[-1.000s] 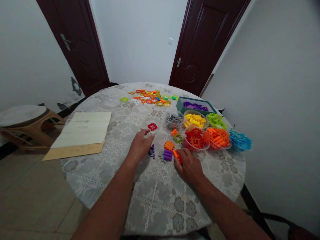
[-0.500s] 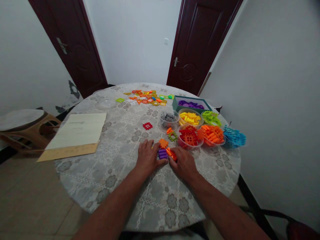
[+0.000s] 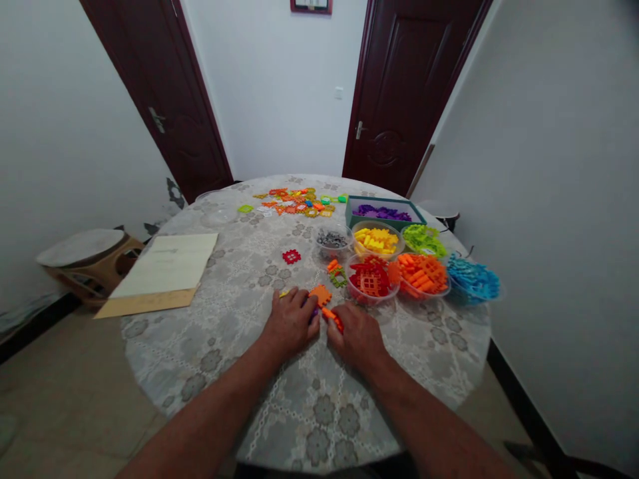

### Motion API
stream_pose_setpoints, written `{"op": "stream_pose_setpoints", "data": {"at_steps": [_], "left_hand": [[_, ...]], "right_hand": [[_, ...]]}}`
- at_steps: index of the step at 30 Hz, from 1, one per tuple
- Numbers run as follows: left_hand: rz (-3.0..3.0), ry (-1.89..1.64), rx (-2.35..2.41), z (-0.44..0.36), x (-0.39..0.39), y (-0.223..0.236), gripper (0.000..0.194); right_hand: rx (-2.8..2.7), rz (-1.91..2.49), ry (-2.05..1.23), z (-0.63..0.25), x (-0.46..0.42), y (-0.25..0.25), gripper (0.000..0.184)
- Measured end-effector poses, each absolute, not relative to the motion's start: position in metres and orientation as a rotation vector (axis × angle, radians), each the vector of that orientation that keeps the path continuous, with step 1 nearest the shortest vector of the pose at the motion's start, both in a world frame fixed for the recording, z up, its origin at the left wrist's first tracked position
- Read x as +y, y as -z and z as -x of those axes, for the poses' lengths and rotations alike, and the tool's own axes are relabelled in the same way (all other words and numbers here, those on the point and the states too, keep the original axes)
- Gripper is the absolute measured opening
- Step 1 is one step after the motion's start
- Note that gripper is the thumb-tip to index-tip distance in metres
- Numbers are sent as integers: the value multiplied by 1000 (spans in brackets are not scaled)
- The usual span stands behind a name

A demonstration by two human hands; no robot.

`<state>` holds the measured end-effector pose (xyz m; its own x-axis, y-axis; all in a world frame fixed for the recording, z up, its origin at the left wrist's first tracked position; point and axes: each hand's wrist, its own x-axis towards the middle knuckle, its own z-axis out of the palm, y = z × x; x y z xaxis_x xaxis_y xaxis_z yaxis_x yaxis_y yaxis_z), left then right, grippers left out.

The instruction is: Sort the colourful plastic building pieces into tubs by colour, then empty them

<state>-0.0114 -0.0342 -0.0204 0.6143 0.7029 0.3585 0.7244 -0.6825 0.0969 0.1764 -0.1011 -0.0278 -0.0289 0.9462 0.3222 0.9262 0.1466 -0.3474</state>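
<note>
Both hands were low over the round, cloth-covered table (image 3: 170, 346), close together on its near side. The left hand (image 3: 292, 324) lay palm down, its fingers bent and close to one another, over a purple piece (image 3: 315, 312) of which only a sliver showed; from where I stood, I couldn't tell whether it was gripping it or just covering it. A bit of yellow (image 3: 284, 293) peeked out past those fingertips. The right hand (image 3: 359, 336) had an orange ridged piece (image 3: 333, 320) pinched between thumb and fingers, one end sticking out toward the left hand. Just beyond the fingers, between the hands, was a flat orange piece (image 3: 321, 295).

Farther out lay a green ring-shaped piece (image 3: 338, 278) and, near the left hand's far side, a red piece (image 3: 291, 256). Clear bowls of grey (image 3: 332, 239), yellow (image 3: 377, 240), red (image 3: 370, 279) and orange pieces (image 3: 424, 273) stood to the right, with a green-sided box (image 3: 349, 211) of purple pieces behind. A pale sheet (image 3: 164, 263) rested at the table's left.
</note>
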Motion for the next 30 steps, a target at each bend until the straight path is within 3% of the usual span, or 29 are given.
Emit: {"op": "stream_pose_setpoints", "data": {"at_steps": [11, 19, 25, 30], "left_hand": [[2723, 574, -1168, 8, -5, 26, 33], [2701, 698, -1146, 16, 7, 34, 36], [2729, 779, -1202, 17, 11, 38, 38], [2801, 951, -1229, 17, 12, 36, 34]], "right_hand": [[-1900, 1929, 17, -174, -97, 29, 17], [-1783, 1538, -123, -189, -104, 14, 11], [-1466, 1582, 231, -261, -116, -27, 19], [-1679, 1836, 438, -341, -121, -48, 24]]}}
